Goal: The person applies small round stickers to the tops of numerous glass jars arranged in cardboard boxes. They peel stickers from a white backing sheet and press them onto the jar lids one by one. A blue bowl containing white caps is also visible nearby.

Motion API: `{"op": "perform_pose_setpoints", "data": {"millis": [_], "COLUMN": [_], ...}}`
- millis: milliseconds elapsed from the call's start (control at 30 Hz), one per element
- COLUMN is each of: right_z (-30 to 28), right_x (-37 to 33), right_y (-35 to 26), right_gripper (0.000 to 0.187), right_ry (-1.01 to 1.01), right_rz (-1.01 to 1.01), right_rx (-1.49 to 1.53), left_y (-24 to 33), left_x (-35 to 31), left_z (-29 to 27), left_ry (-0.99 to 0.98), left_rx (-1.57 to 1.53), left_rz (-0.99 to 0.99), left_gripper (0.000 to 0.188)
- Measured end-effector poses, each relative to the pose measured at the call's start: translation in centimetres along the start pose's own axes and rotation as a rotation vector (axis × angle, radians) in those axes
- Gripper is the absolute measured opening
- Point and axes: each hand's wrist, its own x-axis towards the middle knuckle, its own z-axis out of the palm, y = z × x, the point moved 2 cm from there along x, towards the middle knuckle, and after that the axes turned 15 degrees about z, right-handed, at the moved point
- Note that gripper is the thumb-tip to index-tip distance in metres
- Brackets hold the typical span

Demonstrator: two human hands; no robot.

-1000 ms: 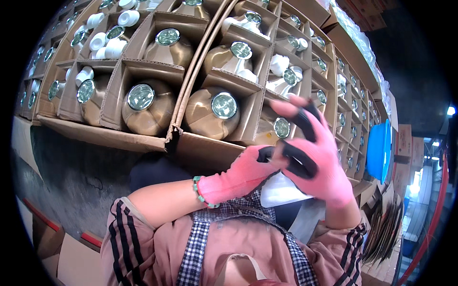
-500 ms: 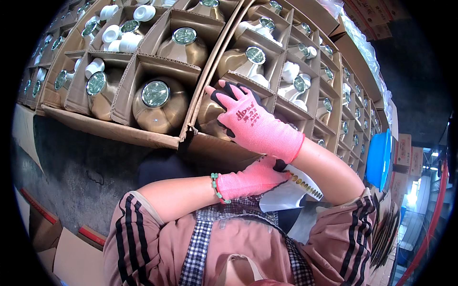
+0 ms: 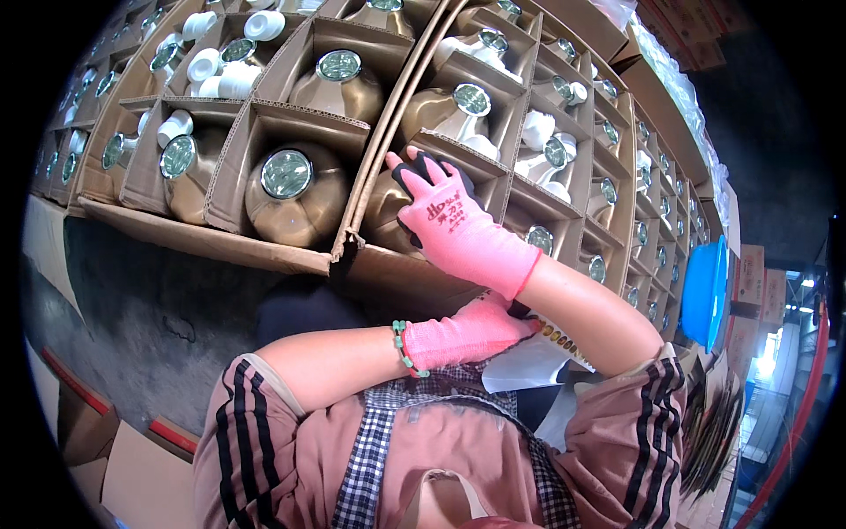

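Observation:
My right hand [image 3: 454, 212], in a pink glove with a dark palm and bare fingertips, lies over a gold-coloured glass flask [image 3: 383, 212] in the near left compartment of a carton. Its fingers are spread; the flask's mouth is hidden beneath it. Lower down, my left hand [image 3: 467, 338], gloved in pink too, passes under my right forearm. It is closed on a white sticker sheet [image 3: 529, 366] with a row of small gold ovals along it. My left fingertips are mostly hidden.
Cardboard dividers [image 3: 300, 119] part several mirrored-mouth flasks in neighbouring cartons. White plastic caps [image 3: 236, 81] lie among them. A blue basin [image 3: 703, 295] stands at the right, near a red pole [image 3: 806, 388]. Flattened cardboard [image 3: 145, 480] lies at lower left.
My right hand and forearm have shifted slightly left, uncovering more of a flask mouth beside the wrist. My left hand stays almost still with the sticker sheet.

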Motion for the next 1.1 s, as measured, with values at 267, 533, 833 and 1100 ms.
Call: {"op": "perform_pose_setpoints", "data": {"millis": [267,533,833,1100], "right_z": [0.2,-0.9,-12.8,-7.0], "right_x": [0.1,1.0,-8.2,-20.5], "right_y": [-0.4,-0.2,4.6,8.6], "right_gripper": [0.019,0.028,0.037,0.058], "right_ry": [0.138,0.013,0.384,0.628], "right_rz": [0.025,0.155,0.400,0.825], "right_rx": [-0.061,-0.038,0.485,1.103], "left_y": [0.0,0.0,1.5,4.0], "left_x": [0.5,0.2,-0.6,-0.2], "left_z": [-0.6,-0.4,-2.4,-3.9], "left_ry": [-0.062,0.085,0.164,0.352], "left_rx": [0.141,0.070,-0.258,-0.452], "left_rz": [0.150,0.048,0.068,0.198], "left_gripper": [0.053,0.044,0.021,0.020]}}
